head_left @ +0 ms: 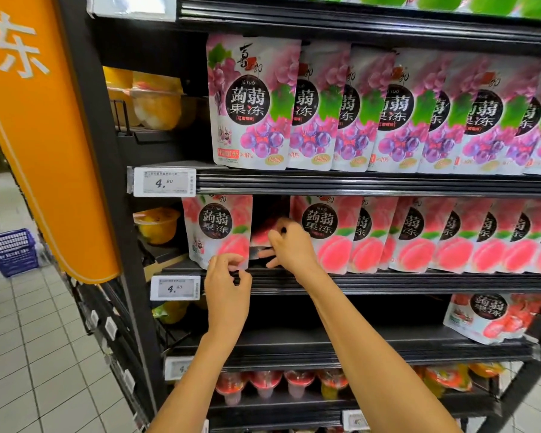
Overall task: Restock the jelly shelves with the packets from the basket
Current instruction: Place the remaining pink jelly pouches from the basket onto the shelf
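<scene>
Pink peach jelly packets [419, 239] stand in a row on the middle shelf [388, 281]. Between the leftmost standing peach packet [214, 229] and the rest of the row is a gap. In it a further peach packet [261, 234] leans tilted. My right hand [289, 246] reaches into the gap and grips this tilted packet at its right edge. My left hand [228, 276] pinches the lower right corner of the leftmost standing packet. Stacked blue baskets [10, 251] stand on the floor at the far left.
Purple grape jelly packets [253, 104] fill the shelf above. One strawberry packet [487, 317] lies at the right on the shelf below, jelly cups [266, 385] under it. An orange pillar sign [44, 135] juts out on the left. Price tags [164, 182] hang on the shelf rails.
</scene>
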Available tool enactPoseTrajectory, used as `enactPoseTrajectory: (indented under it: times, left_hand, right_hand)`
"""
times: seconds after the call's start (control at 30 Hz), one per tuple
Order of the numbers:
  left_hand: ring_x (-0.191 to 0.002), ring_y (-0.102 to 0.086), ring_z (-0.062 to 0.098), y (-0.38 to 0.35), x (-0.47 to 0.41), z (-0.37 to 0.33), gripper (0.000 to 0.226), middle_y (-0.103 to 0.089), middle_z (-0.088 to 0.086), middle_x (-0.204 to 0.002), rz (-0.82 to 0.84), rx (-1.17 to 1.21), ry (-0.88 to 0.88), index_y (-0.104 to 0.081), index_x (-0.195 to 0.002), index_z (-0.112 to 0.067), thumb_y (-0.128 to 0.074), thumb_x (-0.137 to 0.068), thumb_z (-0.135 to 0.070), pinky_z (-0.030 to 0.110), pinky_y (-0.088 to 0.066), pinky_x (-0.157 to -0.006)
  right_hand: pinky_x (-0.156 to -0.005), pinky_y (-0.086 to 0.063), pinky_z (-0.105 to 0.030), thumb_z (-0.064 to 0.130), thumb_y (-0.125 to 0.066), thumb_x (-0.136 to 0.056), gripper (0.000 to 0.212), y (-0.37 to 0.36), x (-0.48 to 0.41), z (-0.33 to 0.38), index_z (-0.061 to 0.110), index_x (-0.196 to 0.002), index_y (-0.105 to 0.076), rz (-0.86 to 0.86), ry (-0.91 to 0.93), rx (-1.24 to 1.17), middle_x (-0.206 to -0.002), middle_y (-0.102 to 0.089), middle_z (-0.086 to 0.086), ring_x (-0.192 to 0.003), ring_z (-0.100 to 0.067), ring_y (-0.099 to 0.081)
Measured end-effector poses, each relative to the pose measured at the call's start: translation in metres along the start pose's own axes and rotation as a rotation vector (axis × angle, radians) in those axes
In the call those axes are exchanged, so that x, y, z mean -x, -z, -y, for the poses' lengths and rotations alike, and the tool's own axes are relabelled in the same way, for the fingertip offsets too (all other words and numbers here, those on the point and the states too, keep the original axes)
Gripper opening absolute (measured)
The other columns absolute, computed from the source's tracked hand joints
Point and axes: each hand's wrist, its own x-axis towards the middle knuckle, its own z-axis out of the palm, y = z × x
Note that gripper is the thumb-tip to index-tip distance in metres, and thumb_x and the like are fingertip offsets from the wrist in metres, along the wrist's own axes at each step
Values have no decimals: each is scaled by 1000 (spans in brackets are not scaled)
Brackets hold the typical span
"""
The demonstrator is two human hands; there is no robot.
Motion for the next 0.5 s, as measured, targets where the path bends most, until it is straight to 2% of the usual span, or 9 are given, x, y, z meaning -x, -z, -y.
enactPoseTrajectory:
  times: [0.07, 0.13, 0.2, 0.3, 0.37, 0.43, 0.5]
  left_hand:
    - [-82, -52, 13, -1, 0, -1, 24, -53, -4, -93, -3, -3, -6, -57, -96, -20, -61, -85, 1, 21, -41, -71]
    - [-83, -52, 13, -1, -1, -2, 27, -51, -6, -92, -3, 4, -11, -54, -95, -23, -61, -85, 2, 20, -40, -72]
    - [-84, -52, 13, -2, -1, -3, 28, -50, -6, -91, 0, 15, -7, -53, -95, -24, -60, -85, 2, 19, -40, -72]
    - [-86, -53, 15, -2, 1, -5, 20, -53, -4, -94, 0, 24, 5, -56, -96, -22, -58, -89, -3, 27, -44, -77]
    - [-85, -53, 13, -2, 2, -6, 10, -56, -5, -92, 0, 35, -5, -60, -98, -22, -53, -95, -15, 25, -42, -75]
    - [-79, -53, 11, -4, 4, -8, 17, -59, -7, -86, 43, 55, -35, -64, -103, -25, -48, -99, -29, 21, -39, -69]
    - [-69, -53, 8, -7, 6, -12, 22, -61, -10, -80, 102, 92, -35, -66, -109, -27, -51, -98, -38, 18, -39, -63]
  right_hand:
    - [-39, -50, -23, 3, -40, -89, 10, 4, 3, 4, 9, -86, -48, -33, 63, 48, -74, -55, -4, -53, -12, -70]
    - [-38, -50, -25, 2, -39, -85, 19, 9, 8, 6, 18, -75, -41, -73, 134, 114, -73, -51, -5, -51, -13, -70]
    - [-41, -51, -31, 0, -38, -83, 24, 14, 16, 3, 21, -71, -35, -97, 189, 181, -71, -44, -4, -54, -16, -70]
    - [-44, -49, -34, -2, -39, -84, 20, 24, 27, -8, 13, -74, -31, -95, 236, 143, -67, -35, -2, -58, -14, -71]
    - [-46, -47, -30, -2, -40, -87, 11, 31, 34, -17, 3, -81, -33, -74, 250, 102, -67, -35, -3, -59, -11, -71]
    - [-53, -51, -30, -2, -42, -90, 7, 39, 40, -25, -1, -86, -36, -60, 273, 96, -66, -34, -3, -58, -9, -69]
    - [-58, -54, -25, -2, -43, -90, 9, 45, 44, -29, 1, -84, -37, -43, 315, 118, -63, -29, 0, -51, -6, -51]
